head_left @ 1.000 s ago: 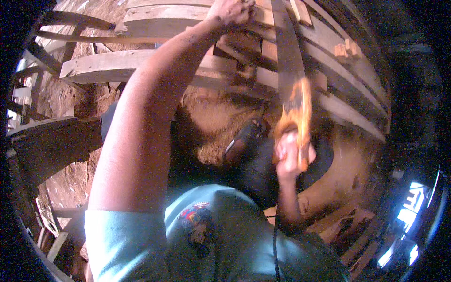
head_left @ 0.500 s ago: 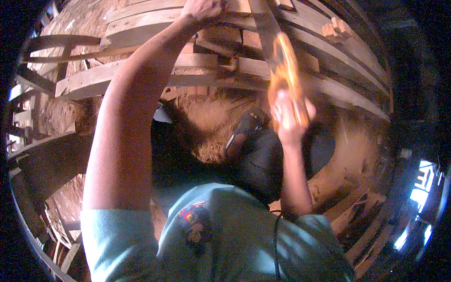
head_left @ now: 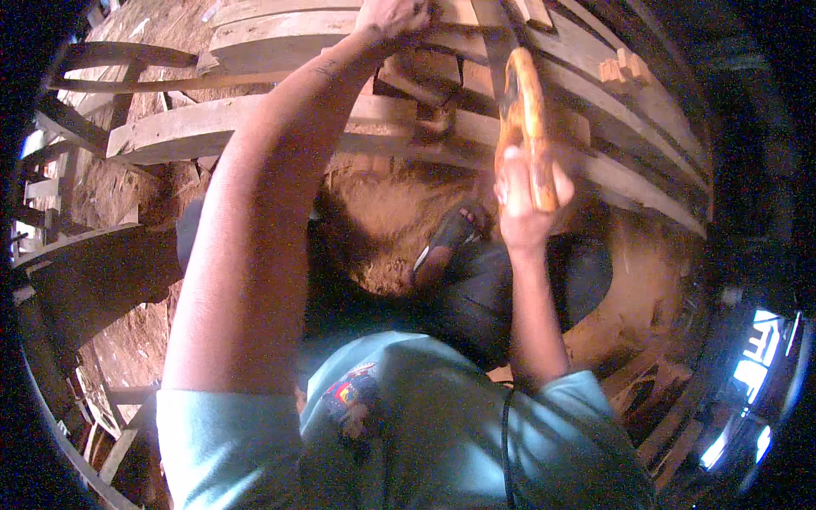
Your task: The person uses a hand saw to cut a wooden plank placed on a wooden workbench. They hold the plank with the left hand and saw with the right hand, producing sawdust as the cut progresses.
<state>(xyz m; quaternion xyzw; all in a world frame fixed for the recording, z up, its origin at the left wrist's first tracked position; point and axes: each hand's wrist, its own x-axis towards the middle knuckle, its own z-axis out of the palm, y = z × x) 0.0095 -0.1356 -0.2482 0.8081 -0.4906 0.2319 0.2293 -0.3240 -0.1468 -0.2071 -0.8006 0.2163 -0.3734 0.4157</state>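
Note:
My right hand (head_left: 531,200) is closed round the yellow-orange handle (head_left: 524,110) of a handsaw. Its dark blade (head_left: 500,68) points away from me, against the timber at the top of the view, and its far end is out of sight. My left arm reaches forward, and my left hand (head_left: 398,17) sits at the top edge with curled fingers against a pale piece of wood (head_left: 459,12), left of the blade. The fingertips are partly cut off by the picture's edge.
Long wooden beams (head_left: 191,127) run across in front of me. Small wood blocks (head_left: 623,68) rest on a beam at the right. Sawdust (head_left: 374,200) covers the ground around my sandalled foot (head_left: 455,234). Slatted timber (head_left: 51,187) stands at the far left.
The saw handle, smeared by motion before, is sharper and slightly farther forward. The whole view has shifted a little; my left hand stays by the same piece of wood.

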